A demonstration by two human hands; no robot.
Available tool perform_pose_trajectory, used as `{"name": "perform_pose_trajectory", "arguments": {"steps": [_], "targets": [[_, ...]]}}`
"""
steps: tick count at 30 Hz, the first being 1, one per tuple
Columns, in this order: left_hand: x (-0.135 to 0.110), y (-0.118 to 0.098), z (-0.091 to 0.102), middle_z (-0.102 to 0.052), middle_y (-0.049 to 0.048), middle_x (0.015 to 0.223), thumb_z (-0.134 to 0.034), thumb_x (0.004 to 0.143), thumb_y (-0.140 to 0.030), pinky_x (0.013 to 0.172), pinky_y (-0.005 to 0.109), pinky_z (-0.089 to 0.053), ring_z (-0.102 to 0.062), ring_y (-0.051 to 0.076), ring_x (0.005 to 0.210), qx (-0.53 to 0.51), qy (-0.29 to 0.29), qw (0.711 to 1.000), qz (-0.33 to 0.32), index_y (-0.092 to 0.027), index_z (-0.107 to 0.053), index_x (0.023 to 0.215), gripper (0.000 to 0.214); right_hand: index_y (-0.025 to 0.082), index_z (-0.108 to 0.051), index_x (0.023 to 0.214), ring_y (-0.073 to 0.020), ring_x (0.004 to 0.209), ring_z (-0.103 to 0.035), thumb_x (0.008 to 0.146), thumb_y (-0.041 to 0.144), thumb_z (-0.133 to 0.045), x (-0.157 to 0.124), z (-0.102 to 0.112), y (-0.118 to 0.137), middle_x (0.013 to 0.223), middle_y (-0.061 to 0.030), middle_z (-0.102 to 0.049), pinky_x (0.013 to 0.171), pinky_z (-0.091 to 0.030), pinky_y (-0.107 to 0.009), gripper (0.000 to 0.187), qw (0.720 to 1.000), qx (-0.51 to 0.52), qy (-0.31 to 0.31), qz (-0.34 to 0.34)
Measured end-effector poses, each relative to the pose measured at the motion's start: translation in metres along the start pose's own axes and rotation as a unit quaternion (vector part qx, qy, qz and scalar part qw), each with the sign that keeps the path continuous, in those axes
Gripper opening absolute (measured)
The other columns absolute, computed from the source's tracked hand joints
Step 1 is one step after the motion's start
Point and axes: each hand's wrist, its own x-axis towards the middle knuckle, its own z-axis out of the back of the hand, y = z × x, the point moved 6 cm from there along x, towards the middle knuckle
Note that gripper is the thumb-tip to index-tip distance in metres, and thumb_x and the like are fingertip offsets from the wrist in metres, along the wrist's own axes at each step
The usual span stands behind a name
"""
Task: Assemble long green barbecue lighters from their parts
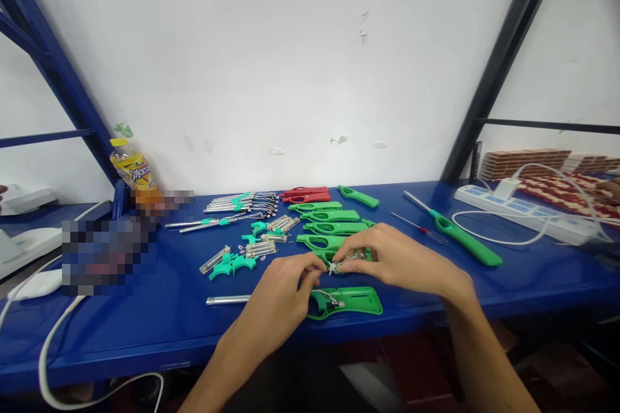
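Above the front edge of the blue table, my right hand (394,261) pinches a small clear lighter fuel tank (356,256). Thumb and fingertips of my left hand (287,282) close at the tank's small white end fitting (332,268). Just under my hands lies a green lighter half-shell (361,301) with a dark green part and a thin wire in it. A silver barrel (227,300) sticks out to its left, partly hidden by my left hand. Behind my hands, several open green shells (334,227) lie in a column.
Turquoise triggers (232,266) and clear tanks (261,248) lie left of the shells, with silver barrels (242,203) and red shells (305,194) behind. A screwdriver (416,226), an assembled green lighter (465,239) and a power strip (527,213) are right. A bottle (132,164) stands left.
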Motion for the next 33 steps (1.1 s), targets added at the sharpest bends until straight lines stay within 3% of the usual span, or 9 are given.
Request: {"name": "perform_pose_trajectory", "arguments": {"steps": [10, 23, 33], "targets": [[-0.0005, 0.0044, -0.0009, -0.076, -0.0039, 0.088, -0.052, 0.103, -0.018, 0.073, 0.027, -0.042, -0.068, 0.017, 0.082, -0.008, -0.003, 1.000, 0.005, -0.026, -0.074, 0.099, 0.023, 0.029, -0.081, 0.105, -0.0171, 0.087, -0.073, 0.103, 0.042, -0.068, 0.0011, -0.0035, -0.0003, 0.097, 0.0047, -0.083, 0.075, -0.044, -0.027, 0.018, 1.000, 0.000, 0.008, -0.007], [0.0011, 0.0071, -0.0038, -0.075, -0.0024, 0.086, -0.047, 0.105, -0.017, 0.071, 0.027, -0.043, -0.068, 0.017, 0.080, -0.010, -0.013, 1.000, 0.003, -0.025, -0.071, 0.097, 0.027, 0.028, -0.080, 0.099, -0.0151, 0.081, -0.072, 0.099, 0.038, -0.074, 0.0040, -0.0051, -0.0014, 0.091, 0.0062, -0.081, 0.070, -0.042, -0.026, 0.012, 1.000, -0.003, 0.013, -0.007], [0.0020, 0.0053, -0.0048, -0.077, -0.0014, 0.087, -0.052, 0.104, -0.018, 0.073, 0.029, -0.043, -0.070, 0.019, 0.082, 0.010, -0.030, 0.999, 0.003, -0.024, -0.073, 0.097, 0.023, 0.029, -0.081, 0.100, -0.0161, 0.085, -0.074, 0.100, 0.037, -0.072, 0.0031, -0.0025, -0.0004, 0.094, 0.0057, -0.083, 0.073, -0.044, -0.026, 0.012, 1.000, -0.002, -0.003, -0.011]]}}
